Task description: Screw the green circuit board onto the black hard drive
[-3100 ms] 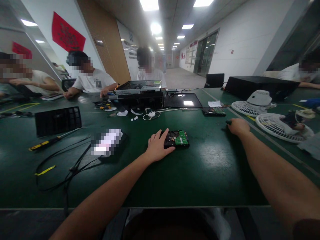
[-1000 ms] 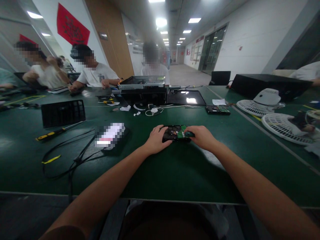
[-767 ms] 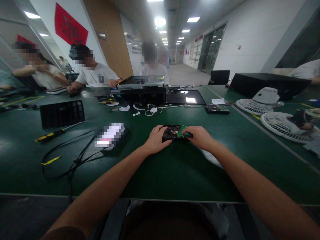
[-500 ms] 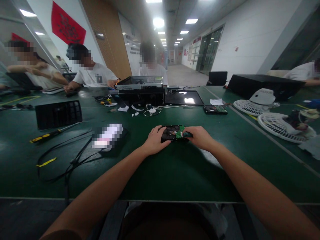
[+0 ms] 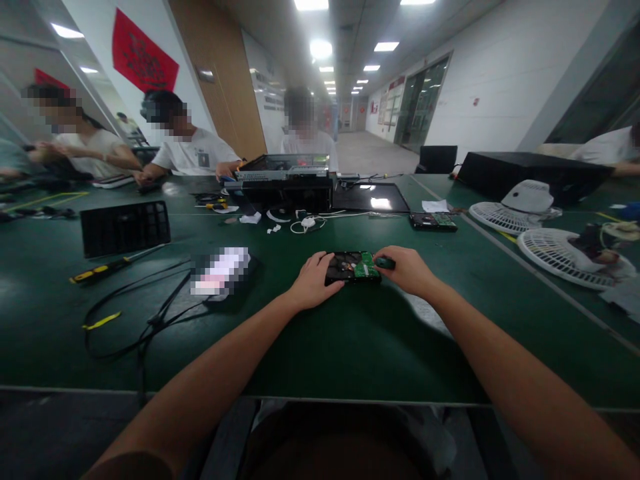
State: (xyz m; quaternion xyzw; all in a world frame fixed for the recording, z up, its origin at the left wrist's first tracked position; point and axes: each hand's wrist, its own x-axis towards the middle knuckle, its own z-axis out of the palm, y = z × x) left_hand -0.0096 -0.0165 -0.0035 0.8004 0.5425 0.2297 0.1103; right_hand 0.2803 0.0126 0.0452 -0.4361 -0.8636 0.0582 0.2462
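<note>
On the green table lies a hard drive, flat, its black casing and green circuit board facing up. My left hand grips its left end, fingers along the far side and thumb at the near edge. Just off the drive's right end, my right hand is closed on a small dark rounded object; its exact kind cannot be made out. A slight gap shows the green board's right part uncovered.
To the left are a phone, black cables, a yellow screwdriver and a black panel. Another drive lies further back. White fan parts stand right. An opened metal case sits opposite, with people behind it.
My right hand has moved a little to the right with the dark object, off the green board. My left hand keeps its hold on the drive. The view has shifted slightly.
</note>
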